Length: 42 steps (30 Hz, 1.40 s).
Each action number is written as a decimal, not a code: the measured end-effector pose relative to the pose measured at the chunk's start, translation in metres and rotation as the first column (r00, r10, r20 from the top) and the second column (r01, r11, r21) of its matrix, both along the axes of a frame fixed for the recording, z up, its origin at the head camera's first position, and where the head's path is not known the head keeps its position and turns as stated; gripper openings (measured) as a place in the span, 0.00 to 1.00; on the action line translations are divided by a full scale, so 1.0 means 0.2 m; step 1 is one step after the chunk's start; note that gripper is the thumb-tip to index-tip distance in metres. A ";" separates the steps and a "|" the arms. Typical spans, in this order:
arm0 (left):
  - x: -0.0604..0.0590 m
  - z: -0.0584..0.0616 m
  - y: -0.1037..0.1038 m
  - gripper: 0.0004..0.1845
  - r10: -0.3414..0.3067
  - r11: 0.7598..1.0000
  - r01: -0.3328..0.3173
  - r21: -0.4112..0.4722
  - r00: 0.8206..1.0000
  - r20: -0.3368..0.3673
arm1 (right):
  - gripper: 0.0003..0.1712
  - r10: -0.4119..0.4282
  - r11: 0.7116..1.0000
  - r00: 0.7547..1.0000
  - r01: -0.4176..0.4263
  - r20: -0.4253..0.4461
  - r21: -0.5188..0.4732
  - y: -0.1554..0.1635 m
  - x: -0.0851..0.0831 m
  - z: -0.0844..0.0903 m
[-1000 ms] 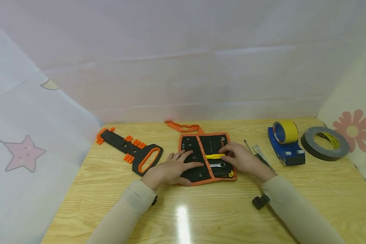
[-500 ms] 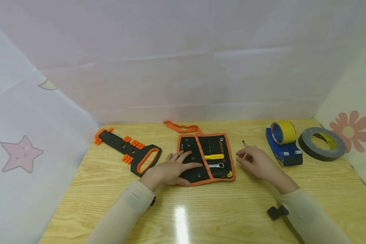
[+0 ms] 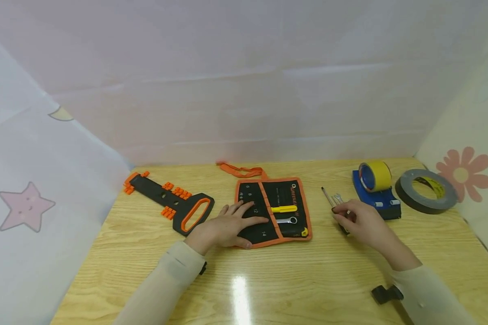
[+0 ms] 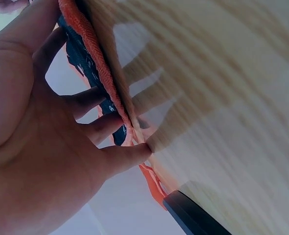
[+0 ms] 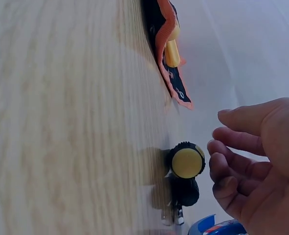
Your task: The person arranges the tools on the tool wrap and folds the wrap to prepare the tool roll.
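Note:
A black tool pouch (image 3: 284,189) with orange trim lies unrolled on the table. My left hand (image 3: 223,228) rests on its numbered left part with fingers spread. A yellow handle (image 3: 284,209) and the ring end of a wrench (image 3: 288,220) stick out of its pockets; a small yellow piece (image 3: 304,232) shows lower down. To the right, my right hand (image 3: 362,223) hovers over a screwdriver (image 3: 327,196) and small wrenches (image 3: 337,197), hiding most of them. In the right wrist view its loosely bent fingers are apart from the screwdriver's yellow-ended handle (image 5: 187,163) and a black handle (image 5: 186,192).
A black plastic holder (image 3: 154,189) with orange clips and handle lies at the left. At the right are a blue tape dispenser (image 3: 359,187) with a yellow tape roll (image 3: 380,175) and a grey tape roll (image 3: 410,194). A cloth-covered wall (image 3: 244,90) stands behind the table.
My right hand has left the yellow handle in the pouch and moved right to above the loose tools. My left hand has stayed on the pouch.

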<state>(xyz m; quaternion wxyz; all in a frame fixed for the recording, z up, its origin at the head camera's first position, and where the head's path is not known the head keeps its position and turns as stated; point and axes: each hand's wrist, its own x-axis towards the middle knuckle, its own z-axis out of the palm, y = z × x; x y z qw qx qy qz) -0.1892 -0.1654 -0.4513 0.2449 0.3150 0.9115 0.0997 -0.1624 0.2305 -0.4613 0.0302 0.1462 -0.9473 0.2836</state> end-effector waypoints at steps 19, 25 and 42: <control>0.01 0.01 0.00 0.42 0.005 1.000 -0.006 0.022 1.000 0.025 | 0.21 -0.156 0.981 0.972 0.132 0.175 0.141 0.03 0.03 -0.02; 0.01 0.01 0.00 0.42 0.003 1.000 -0.004 0.019 1.000 0.023 | 0.22 -0.166 0.978 0.969 0.138 0.182 0.158 0.03 0.03 -0.02; 0.00 0.01 0.00 0.42 0.001 1.000 -0.001 0.007 1.000 0.029 | 0.21 -0.249 0.966 0.944 0.227 0.216 0.122 0.02 0.02 0.02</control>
